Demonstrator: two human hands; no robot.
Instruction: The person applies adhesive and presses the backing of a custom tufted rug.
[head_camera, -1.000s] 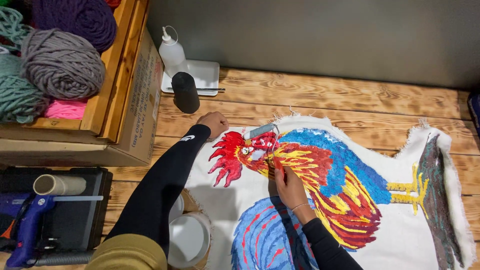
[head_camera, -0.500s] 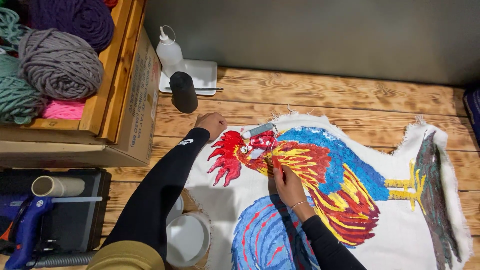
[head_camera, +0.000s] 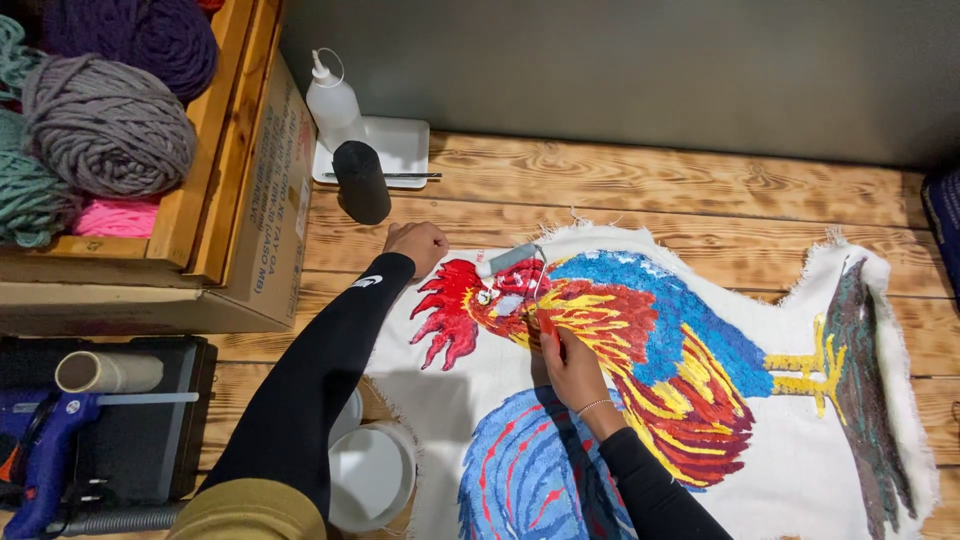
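A white cloth (head_camera: 440, 400) lies on the wooden table and bears a tufted rooster (head_camera: 660, 350) in red, yellow and blue. My left hand (head_camera: 415, 245) rests curled on the cloth's upper left corner, beside the red comb. My right hand (head_camera: 572, 368) sits on the rooster's neck and pinches a small orange tool (head_camera: 545, 322) whose tip points at the head. A small grey-handled roller (head_camera: 508, 260) lies on the cloth just above the head. Both arms wear black sleeves.
A wooden crate of yarn balls (head_camera: 105, 125) sits on a cardboard box (head_camera: 265, 240) at the left. Behind stand a white squeeze bottle (head_camera: 333, 100), a white tray (head_camera: 400, 140) and a black cylinder (head_camera: 360, 182). A blue gun tool (head_camera: 40, 450), cardboard tube (head_camera: 108, 371) and white cup (head_camera: 370, 475) lie near me.
Both hands stay in nearly the same place on the cloth. The right hand's tool has shifted only slightly at the rooster's head.
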